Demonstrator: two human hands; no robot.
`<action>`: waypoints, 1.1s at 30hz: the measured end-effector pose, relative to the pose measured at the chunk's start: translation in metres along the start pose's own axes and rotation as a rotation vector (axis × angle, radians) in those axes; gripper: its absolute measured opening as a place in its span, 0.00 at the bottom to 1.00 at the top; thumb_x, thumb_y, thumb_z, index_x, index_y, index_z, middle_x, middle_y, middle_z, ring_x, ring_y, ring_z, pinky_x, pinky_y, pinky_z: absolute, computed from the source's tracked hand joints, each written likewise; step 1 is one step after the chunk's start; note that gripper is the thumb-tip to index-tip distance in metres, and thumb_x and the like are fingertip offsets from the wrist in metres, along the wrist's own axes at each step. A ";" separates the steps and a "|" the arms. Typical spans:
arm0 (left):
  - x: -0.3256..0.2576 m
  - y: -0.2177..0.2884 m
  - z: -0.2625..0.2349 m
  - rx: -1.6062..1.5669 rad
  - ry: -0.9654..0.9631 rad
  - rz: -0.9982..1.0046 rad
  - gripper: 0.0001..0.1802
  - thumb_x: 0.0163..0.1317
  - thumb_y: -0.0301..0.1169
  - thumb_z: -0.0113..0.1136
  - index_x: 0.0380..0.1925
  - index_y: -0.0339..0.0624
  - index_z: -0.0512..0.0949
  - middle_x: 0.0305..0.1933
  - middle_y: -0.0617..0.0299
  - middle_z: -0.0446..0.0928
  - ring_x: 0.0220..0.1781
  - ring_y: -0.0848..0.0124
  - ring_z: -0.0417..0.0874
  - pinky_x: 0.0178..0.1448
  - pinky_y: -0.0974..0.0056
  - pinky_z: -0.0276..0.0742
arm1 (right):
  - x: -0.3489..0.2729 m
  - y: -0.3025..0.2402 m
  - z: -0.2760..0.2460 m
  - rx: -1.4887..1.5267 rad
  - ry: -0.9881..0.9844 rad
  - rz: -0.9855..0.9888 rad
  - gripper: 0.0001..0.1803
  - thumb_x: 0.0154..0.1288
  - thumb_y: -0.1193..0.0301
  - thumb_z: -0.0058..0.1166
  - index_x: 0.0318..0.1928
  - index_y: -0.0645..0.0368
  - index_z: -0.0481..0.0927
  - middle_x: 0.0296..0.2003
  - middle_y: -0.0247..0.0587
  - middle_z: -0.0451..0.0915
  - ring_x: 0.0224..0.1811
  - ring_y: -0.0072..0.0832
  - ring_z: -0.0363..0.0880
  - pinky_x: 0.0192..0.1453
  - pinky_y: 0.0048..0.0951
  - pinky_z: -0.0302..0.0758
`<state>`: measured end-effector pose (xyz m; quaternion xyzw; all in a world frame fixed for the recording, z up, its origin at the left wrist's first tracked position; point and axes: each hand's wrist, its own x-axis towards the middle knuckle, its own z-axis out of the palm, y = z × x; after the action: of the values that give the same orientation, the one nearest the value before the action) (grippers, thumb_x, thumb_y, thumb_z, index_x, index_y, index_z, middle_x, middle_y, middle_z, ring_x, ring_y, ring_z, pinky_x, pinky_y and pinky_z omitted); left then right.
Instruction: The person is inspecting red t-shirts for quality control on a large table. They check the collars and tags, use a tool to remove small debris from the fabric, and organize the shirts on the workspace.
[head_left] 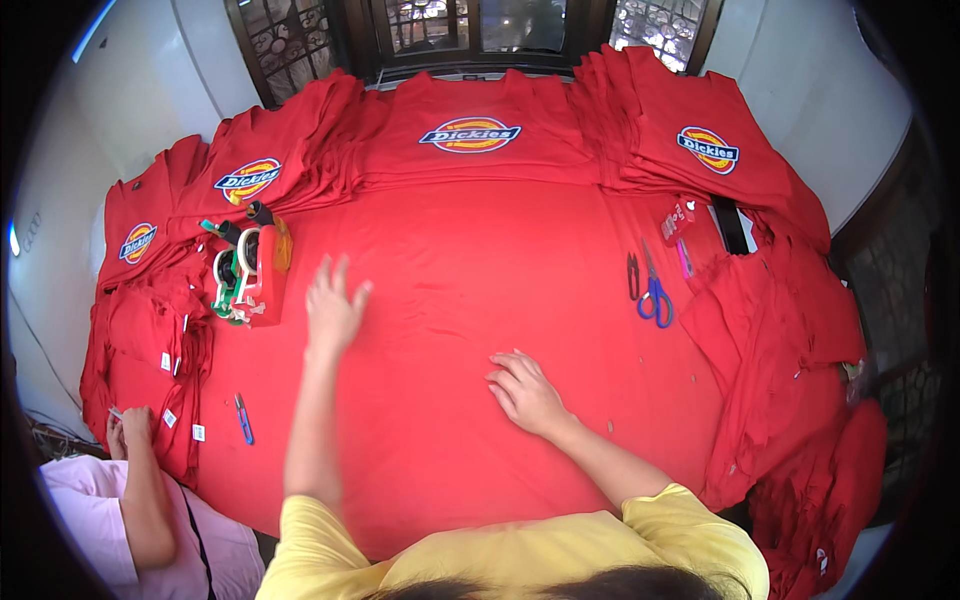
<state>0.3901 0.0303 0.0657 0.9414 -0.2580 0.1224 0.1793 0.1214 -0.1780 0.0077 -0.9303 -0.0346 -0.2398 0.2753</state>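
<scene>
My left hand [335, 305] reaches forward over the red cloth [460, 330] that covers the table. Its fingers are spread with nothing between them; whether it touches the cloth I cannot tell. To its left stand red and green tape dispensers [262, 285] with rolls of tape. Nearer to me, my right hand [530, 393] rests on the cloth, palm down, fingers stretched out and holding nothing. Faint wrinkles run across the cloth between and beyond the hands.
Folded red shirts with a printed badge [545, 110] are stacked along the far edge. Scissors [655, 300], black thread snips [633, 277] and a phone [733, 228] lie right; blue snips [244, 420] lie left. Red garments [770, 350] heap at right. A co-worker [150, 520] sits at lower left.
</scene>
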 end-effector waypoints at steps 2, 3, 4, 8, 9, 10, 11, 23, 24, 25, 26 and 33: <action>-0.040 0.011 0.027 0.128 -0.228 -0.074 0.37 0.67 0.55 0.46 0.70 0.48 0.59 0.76 0.51 0.50 0.77 0.52 0.47 0.77 0.45 0.42 | 0.000 -0.001 0.002 0.002 -0.006 -0.008 0.08 0.62 0.72 0.56 0.40 0.61 0.78 0.52 0.47 0.74 0.58 0.44 0.71 0.69 0.48 0.65; -0.061 0.011 0.046 0.148 -0.043 -0.040 0.33 0.68 0.52 0.48 0.68 0.48 0.64 0.75 0.52 0.53 0.77 0.54 0.50 0.78 0.47 0.42 | 0.001 -0.002 0.003 0.002 -0.010 -0.016 0.08 0.62 0.72 0.55 0.41 0.61 0.78 0.52 0.47 0.74 0.58 0.45 0.71 0.69 0.48 0.65; -0.065 0.011 0.047 0.056 -0.008 -0.073 0.29 0.68 0.48 0.49 0.65 0.47 0.68 0.73 0.55 0.58 0.76 0.58 0.53 0.78 0.51 0.43 | 0.001 -0.002 0.003 -0.003 -0.014 -0.017 0.08 0.63 0.72 0.55 0.41 0.61 0.78 0.52 0.47 0.74 0.58 0.45 0.71 0.69 0.48 0.65; -0.064 0.013 0.047 -0.032 0.024 -0.113 0.26 0.67 0.45 0.51 0.62 0.47 0.72 0.71 0.59 0.62 0.75 0.63 0.56 0.78 0.56 0.45 | 0.000 -0.001 0.002 -0.024 -0.010 -0.014 0.08 0.63 0.72 0.55 0.42 0.60 0.79 0.52 0.47 0.74 0.58 0.45 0.71 0.69 0.48 0.64; -0.064 0.013 0.047 -0.042 0.035 -0.118 0.26 0.67 0.45 0.51 0.62 0.47 0.72 0.71 0.59 0.63 0.75 0.63 0.56 0.78 0.56 0.46 | 0.001 -0.002 0.002 -0.026 -0.010 -0.020 0.08 0.63 0.72 0.55 0.42 0.60 0.79 0.52 0.47 0.74 0.59 0.45 0.71 0.69 0.48 0.64; -0.065 0.013 0.047 -0.050 0.035 -0.120 0.25 0.67 0.44 0.51 0.61 0.47 0.72 0.71 0.59 0.63 0.75 0.63 0.56 0.78 0.57 0.46 | 0.001 -0.001 0.001 -0.028 -0.009 -0.026 0.08 0.63 0.72 0.55 0.42 0.60 0.79 0.53 0.47 0.74 0.59 0.45 0.71 0.69 0.48 0.64; -0.066 0.012 0.046 -0.057 0.034 -0.120 0.25 0.67 0.44 0.52 0.61 0.47 0.73 0.71 0.59 0.64 0.75 0.63 0.57 0.78 0.57 0.46 | 0.001 -0.001 0.002 -0.027 -0.013 -0.027 0.08 0.63 0.72 0.55 0.42 0.60 0.79 0.52 0.47 0.74 0.59 0.44 0.71 0.69 0.48 0.64; -0.068 0.010 0.045 -0.099 0.050 -0.148 0.23 0.66 0.41 0.53 0.59 0.49 0.74 0.70 0.61 0.65 0.75 0.65 0.58 0.78 0.58 0.47 | 0.001 -0.002 0.003 -0.011 -0.008 -0.010 0.08 0.63 0.72 0.55 0.41 0.59 0.79 0.52 0.45 0.74 0.59 0.44 0.70 0.69 0.47 0.63; -0.069 0.009 0.045 -0.112 0.064 -0.146 0.23 0.66 0.41 0.53 0.59 0.48 0.75 0.70 0.61 0.66 0.74 0.64 0.58 0.78 0.58 0.47 | 0.000 -0.002 0.004 -0.014 -0.008 -0.011 0.08 0.63 0.72 0.55 0.41 0.59 0.79 0.52 0.45 0.74 0.59 0.44 0.70 0.69 0.47 0.64; -0.069 0.009 0.045 -0.109 0.072 -0.141 0.22 0.66 0.41 0.53 0.59 0.48 0.75 0.69 0.61 0.66 0.74 0.64 0.58 0.78 0.58 0.48 | 0.000 -0.002 0.005 -0.015 -0.008 -0.013 0.08 0.63 0.72 0.55 0.41 0.59 0.79 0.52 0.45 0.74 0.58 0.45 0.70 0.69 0.47 0.64; -0.068 0.009 0.045 -0.105 0.073 -0.140 0.22 0.66 0.41 0.53 0.59 0.48 0.75 0.69 0.61 0.66 0.74 0.64 0.59 0.78 0.58 0.48 | -0.001 -0.003 0.004 -0.011 -0.010 -0.007 0.08 0.62 0.72 0.55 0.41 0.59 0.79 0.52 0.45 0.74 0.58 0.45 0.70 0.68 0.47 0.64; -0.067 0.008 0.047 -0.117 0.095 -0.120 0.21 0.66 0.39 0.55 0.57 0.47 0.76 0.68 0.60 0.67 0.74 0.63 0.59 0.77 0.57 0.50 | 0.001 -0.003 0.004 -0.014 -0.003 -0.008 0.08 0.62 0.73 0.56 0.41 0.60 0.78 0.51 0.45 0.74 0.57 0.46 0.71 0.67 0.48 0.65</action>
<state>0.3370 0.0347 0.0034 0.9362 -0.1992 0.1406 0.2530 0.1235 -0.1736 0.0073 -0.9324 -0.0368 -0.2399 0.2679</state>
